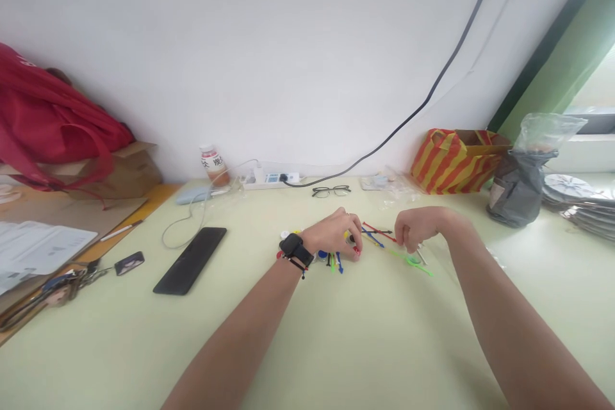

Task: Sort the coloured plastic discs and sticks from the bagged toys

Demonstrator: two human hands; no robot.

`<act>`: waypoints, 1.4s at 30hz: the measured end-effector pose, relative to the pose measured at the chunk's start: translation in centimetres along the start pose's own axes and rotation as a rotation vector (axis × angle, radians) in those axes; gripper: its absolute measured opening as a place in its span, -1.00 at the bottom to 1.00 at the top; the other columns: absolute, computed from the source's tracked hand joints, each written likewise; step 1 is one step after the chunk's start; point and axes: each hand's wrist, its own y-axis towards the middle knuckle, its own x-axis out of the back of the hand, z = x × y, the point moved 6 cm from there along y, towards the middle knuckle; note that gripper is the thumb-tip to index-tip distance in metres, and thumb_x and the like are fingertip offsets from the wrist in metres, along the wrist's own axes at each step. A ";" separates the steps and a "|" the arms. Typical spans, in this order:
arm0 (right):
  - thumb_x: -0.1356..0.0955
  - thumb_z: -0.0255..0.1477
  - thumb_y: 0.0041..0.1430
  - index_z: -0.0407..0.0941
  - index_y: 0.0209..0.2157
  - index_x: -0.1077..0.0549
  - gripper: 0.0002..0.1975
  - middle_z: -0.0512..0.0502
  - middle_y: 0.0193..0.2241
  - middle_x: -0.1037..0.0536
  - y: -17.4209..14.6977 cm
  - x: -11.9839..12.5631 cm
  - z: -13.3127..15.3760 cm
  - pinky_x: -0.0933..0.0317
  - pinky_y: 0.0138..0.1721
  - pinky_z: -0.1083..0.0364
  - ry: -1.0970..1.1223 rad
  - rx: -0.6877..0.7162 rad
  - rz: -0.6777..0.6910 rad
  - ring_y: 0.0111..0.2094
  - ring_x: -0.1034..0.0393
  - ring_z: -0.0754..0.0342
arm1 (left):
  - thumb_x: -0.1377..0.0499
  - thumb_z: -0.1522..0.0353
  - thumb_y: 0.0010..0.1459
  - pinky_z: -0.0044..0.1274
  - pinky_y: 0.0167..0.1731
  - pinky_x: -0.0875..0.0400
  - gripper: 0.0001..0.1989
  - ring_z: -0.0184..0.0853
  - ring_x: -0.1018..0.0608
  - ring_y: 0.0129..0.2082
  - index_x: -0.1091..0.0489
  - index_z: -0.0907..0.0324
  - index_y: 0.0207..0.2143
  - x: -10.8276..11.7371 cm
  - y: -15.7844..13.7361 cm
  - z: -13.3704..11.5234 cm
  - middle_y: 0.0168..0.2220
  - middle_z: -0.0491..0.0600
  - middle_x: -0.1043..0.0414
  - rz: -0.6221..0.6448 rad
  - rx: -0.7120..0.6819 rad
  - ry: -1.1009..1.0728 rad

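Note:
My left hand, with a black watch at the wrist, has its fingers curled down round a small red plastic piece. Beneath and beside it lie small round pieces, among them a blue disc, and several short arrow-shaped pieces, including a blue arrow. Between the hands, thin coloured plastic arrows cross one another, one of them a red arrow. My right hand is closed, fingertips down at the table; what it pinches, if anything, is hidden. A green arrow lies just below it.
Eyeglasses, a power strip and a bottle stand along the wall. A black phone lies at left. On the right are a striped bag, a grey bag and stacked round plates.

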 end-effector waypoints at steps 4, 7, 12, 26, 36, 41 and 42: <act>-0.58 -0.31 -0.41 -0.04 -0.45 -0.68 -0.68 0.00 -0.45 -0.59 0.3 -0.8 -0.6 -0.23 -0.37 0.11 -0.023 -0.035 0.117 -0.35 -0.48 -0.02 | -0.45 0.29 -0.01 -0.39 -0.02 -0.27 -0.86 -0.08 -0.38 0.06 -0.65 0.06 -0.34 0.0 -0.1 0.4 -0.01 -0.02 -0.49 -0.008 0.021 0.012; -0.57 -0.31 -0.38 -0.04 -0.45 -0.69 -0.70 0.01 -0.47 -0.58 0.4 -0.9 -0.5 -0.24 -0.35 0.12 -0.032 -0.030 0.135 -0.36 -0.47 0.00 | -0.44 0.28 -0.01 -0.42 -0.07 -0.29 -0.80 -0.11 -0.40 0.03 -0.64 0.06 -0.27 0.1 -0.2 0.7 -0.10 -0.04 -0.54 -0.013 0.047 0.007; -0.51 -0.36 -0.28 -0.04 -0.48 -0.66 -0.81 -0.02 -0.46 -0.59 -0.2 -0.1 -0.6 -0.24 -0.38 0.11 -0.030 -0.034 0.102 -0.35 -0.48 -0.01 | -0.44 0.27 -0.03 -0.42 -0.10 -0.32 -0.78 -0.09 -0.42 0.03 -0.63 0.09 -0.27 0.2 -0.1 0.8 -0.11 -0.03 -0.58 -0.036 0.074 0.019; -0.42 -0.34 0.02 -0.06 -0.43 -0.35 -0.84 -0.06 -0.40 -0.59 -2.6 2.3 3.5 -0.26 -0.34 0.07 0.180 0.114 -0.197 -0.30 -0.51 -0.04 | -0.46 0.15 -0.06 -0.42 0.01 -0.34 -0.51 -0.06 -0.42 0.11 -0.60 0.06 -0.05 1.3 -0.8 1.7 -0.02 0.02 -0.56 -0.074 0.130 0.080; -0.47 -0.21 0.02 0.00 -0.07 -0.42 -0.58 -0.09 -0.11 -0.60 -2.3 2.2 5.8 -0.29 -0.29 0.07 0.169 0.196 -0.260 -0.20 -0.50 -0.05 | -0.51 0.14 -0.16 -0.45 -0.20 -0.42 -0.44 -0.14 -0.61 -0.17 -0.61 0.15 -0.08 1.9 -1.2 3.1 -0.14 0.04 -0.61 -0.057 0.189 0.039; -0.47 -0.26 0.02 -0.01 -0.15 -0.51 -0.68 -0.08 -0.17 -0.60 -1.9 2.0 6.4 -0.28 -0.29 0.06 0.083 0.233 -0.234 -0.21 -0.48 -0.06 | -0.49 0.13 -0.13 -0.46 -0.17 -0.41 -0.43 -0.08 -0.58 -0.06 -0.60 0.11 -0.03 1.7 -0.9 2.4 -0.13 0.04 -0.61 -0.081 0.190 0.063; -0.47 -0.25 0.03 -0.02 -0.16 -0.51 -0.69 -0.07 -0.18 -0.60 -1.8 2.0 6.5 -0.27 -0.29 0.06 0.086 0.237 -0.231 -0.22 -0.48 -0.05 | -0.48 0.14 -0.12 -0.46 -0.16 -0.41 -0.44 -0.08 -0.58 -0.06 -0.60 0.11 -0.03 1.6 -0.9 2.3 -0.12 0.03 -0.60 -0.076 0.186 0.067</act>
